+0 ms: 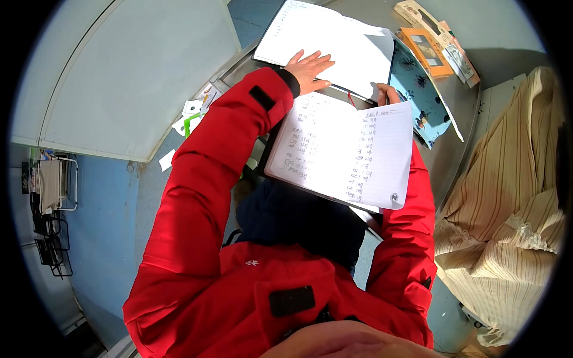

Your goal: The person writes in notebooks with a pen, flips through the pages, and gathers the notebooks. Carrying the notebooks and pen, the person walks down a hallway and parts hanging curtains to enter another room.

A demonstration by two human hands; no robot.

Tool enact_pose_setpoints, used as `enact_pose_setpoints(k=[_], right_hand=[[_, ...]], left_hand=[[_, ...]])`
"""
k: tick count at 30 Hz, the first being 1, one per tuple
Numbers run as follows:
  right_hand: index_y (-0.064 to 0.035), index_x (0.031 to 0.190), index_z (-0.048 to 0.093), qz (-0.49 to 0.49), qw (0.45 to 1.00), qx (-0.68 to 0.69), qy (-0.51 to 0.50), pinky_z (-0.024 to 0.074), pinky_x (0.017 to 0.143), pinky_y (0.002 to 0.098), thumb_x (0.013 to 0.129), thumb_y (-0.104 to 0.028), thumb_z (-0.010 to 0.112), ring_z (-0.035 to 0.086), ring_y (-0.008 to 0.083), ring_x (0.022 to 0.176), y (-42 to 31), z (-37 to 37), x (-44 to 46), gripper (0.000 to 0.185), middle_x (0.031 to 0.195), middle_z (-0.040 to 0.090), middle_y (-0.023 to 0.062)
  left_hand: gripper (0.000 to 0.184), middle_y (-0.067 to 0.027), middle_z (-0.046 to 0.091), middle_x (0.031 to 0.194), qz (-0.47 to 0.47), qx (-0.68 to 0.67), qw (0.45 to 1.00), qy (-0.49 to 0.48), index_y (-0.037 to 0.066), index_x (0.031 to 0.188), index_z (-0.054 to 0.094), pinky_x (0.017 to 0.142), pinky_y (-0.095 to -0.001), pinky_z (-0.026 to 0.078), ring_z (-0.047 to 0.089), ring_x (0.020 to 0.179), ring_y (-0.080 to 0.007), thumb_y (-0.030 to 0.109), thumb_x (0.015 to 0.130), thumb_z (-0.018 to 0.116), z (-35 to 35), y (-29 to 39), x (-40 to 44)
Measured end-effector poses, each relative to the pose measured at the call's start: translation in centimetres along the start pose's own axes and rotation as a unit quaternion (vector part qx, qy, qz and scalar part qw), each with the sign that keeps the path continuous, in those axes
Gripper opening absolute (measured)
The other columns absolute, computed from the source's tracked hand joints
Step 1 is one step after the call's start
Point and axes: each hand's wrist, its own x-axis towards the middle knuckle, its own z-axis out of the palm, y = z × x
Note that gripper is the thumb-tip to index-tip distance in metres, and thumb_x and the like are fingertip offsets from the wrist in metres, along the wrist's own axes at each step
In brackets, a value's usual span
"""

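My left hand lies with fingers spread on the lower left edge of an open blank-looking notebook. At that notebook's lower right corner is my right hand, its fingers bent and partly hidden behind a second notebook; whether it grips a page cannot be made out. This second open notebook has handwritten lists on both pages and lies nearer my body, over the table edge. A red ribbon shows between the two notebooks.
A blue patterned sheet stands right of the notebooks. Beyond it are an orange box and a long beige box. Striped cloth hangs at the right. Papers and a green item lie left of my left sleeve.
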Motion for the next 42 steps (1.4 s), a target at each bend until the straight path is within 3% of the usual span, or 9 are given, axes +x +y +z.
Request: enact_pose_setpoints(k=[12, 15, 18, 24, 27, 35, 36, 39, 42], right_hand=[[-0.0026, 0.108, 0.058, 0.012, 1.0, 0.003, 0.014, 0.0468, 0.075, 0.0299, 0.097, -0.008, 0.047, 0.06, 0.0188, 0.084, 0.3, 0.3, -0.2, 0.017, 0.095, 0.063, 0.0123], [-0.0024, 0.107, 0.058, 0.018, 1.0, 0.009, 0.017, 0.0467, 0.075, 0.0302, 0.098, -0.013, 0.045, 0.06, 0.0193, 0.084, 0.2, 0.4, -0.2, 0.019, 0.096, 0.063, 0.0129], [-0.0016, 0.107, 0.058, 0.02, 1.0, 0.015, -0.014, 0.0461, 0.075, 0.0295, 0.099, -0.017, 0.044, 0.059, 0.0173, 0.085, 0.2, -0.4, -0.1, 0.022, 0.095, 0.062, 0.0124], [-0.0012, 0.11, 0.057, 0.027, 0.998, 0.056, 0.016, 0.0441, 0.077, 0.0273, 0.099, -0.019, 0.044, 0.055, 0.0134, 0.085, -0.4, -0.2, -0.4, 0.024, 0.092, 0.06, 0.0096], [-0.0011, 0.11, 0.057, 0.039, 0.998, 0.053, 0.005, 0.0439, 0.077, 0.0269, 0.099, -0.018, 0.043, 0.056, 0.0135, 0.085, 0.4, 0.0, -0.4, 0.024, 0.092, 0.06, 0.0096], [-0.002, 0.111, 0.057, 0.034, 0.999, 0.035, 0.005, 0.0449, 0.075, 0.0277, 0.1, -0.018, 0.042, 0.056, 0.0139, 0.083, -0.2, -0.2, -0.3, 0.025, 0.092, 0.061, 0.0091], [-0.0022, 0.111, 0.057, 0.043, 0.998, 0.035, 0.007, 0.0451, 0.075, 0.0279, 0.1, -0.018, 0.042, 0.057, 0.0143, 0.084, -0.5, -0.3, -0.3, 0.024, 0.092, 0.061, 0.0095], [-0.0028, 0.109, 0.057, 0.033, 0.999, 0.036, 0.004, 0.0454, 0.075, 0.0284, 0.1, -0.019, 0.043, 0.058, 0.0154, 0.084, 0.1, -0.1, -0.4, 0.024, 0.094, 0.062, 0.0105], [-0.0032, 0.108, 0.057, 0.028, 0.999, 0.041, 0.008, 0.0454, 0.075, 0.0288, 0.1, -0.018, 0.042, 0.058, 0.016, 0.085, 0.8, -0.1, -0.3, 0.023, 0.095, 0.062, 0.011]], left_hand=[[0.065, 0.0008, 0.02, 0.156, -0.011, -0.001, 1.0, -0.006, 0.025, 0.149, 0.023, 0.117, -0.0452, 0.002, 0.01, 0.145, -0.0176, 0.051, 0.093, 0.042, 0.1, 0.2, -0.1], [0.064, -0.0014, 0.024, 0.155, -0.006, -0.017, 1.0, 0.017, 0.024, 0.148, 0.026, 0.117, -0.0456, 0.003, 0.013, 0.145, -0.0183, 0.049, 0.093, 0.046, 0.4, 0.1, 0.0], [0.063, -0.0049, 0.035, 0.15, 0.017, -0.089, 0.992, 0.086, 0.02, 0.144, 0.036, 0.116, -0.0467, 0.012, 0.024, 0.141, -0.0225, 0.042, 0.089, 0.056, 0.9, -0.7, -0.1], [0.073, -0.011, 0.038, 0.147, -0.208, -0.124, 0.927, 0.286, 0.012, 0.14, 0.04, 0.113, -0.0527, 0.018, 0.03, 0.138, -0.0264, 0.048, 0.08, 0.064, 0.6, -7.3, -3.2], [0.074, -0.0103, 0.035, 0.149, -0.274, -0.046, 0.949, 0.148, 0.012, 0.14, 0.04, 0.112, -0.0555, 0.017, 0.025, 0.14, -0.0269, 0.053, 0.082, 0.061, -1.1, -8.1, -5.7], [0.072, -0.0064, 0.025, 0.154, -0.193, 0.087, 0.975, 0.072, 0.022, 0.145, 0.032, 0.111, -0.0599, 0.013, 0.018, 0.143, -0.0217, 0.063, 0.087, 0.045, -0.4, -4.4, -3.5], [0.069, -0.0085, 0.023, 0.154, -0.183, 0.083, 0.978, 0.063, 0.029, 0.146, 0.03, 0.112, -0.0603, 0.01, 0.017, 0.144, -0.0236, 0.063, 0.088, 0.044, -0.3, -3.6, -3.2], [0.067, -0.0117, 0.021, 0.155, -0.11, 0.069, 0.99, 0.052, 0.036, 0.146, 0.028, 0.112, -0.0607, 0.009, 0.016, 0.144, -0.0273, 0.064, 0.088, 0.044, -0.3, -1.0, -1.9], [0.061, -0.0139, 0.022, 0.154, 0.027, -0.031, 0.998, 0.044, 0.041, 0.146, 0.027, 0.112, -0.0604, 0.012, 0.018, 0.143, -0.0313, 0.06, 0.09, 0.044, -1.0, 2.4, -0.8]])
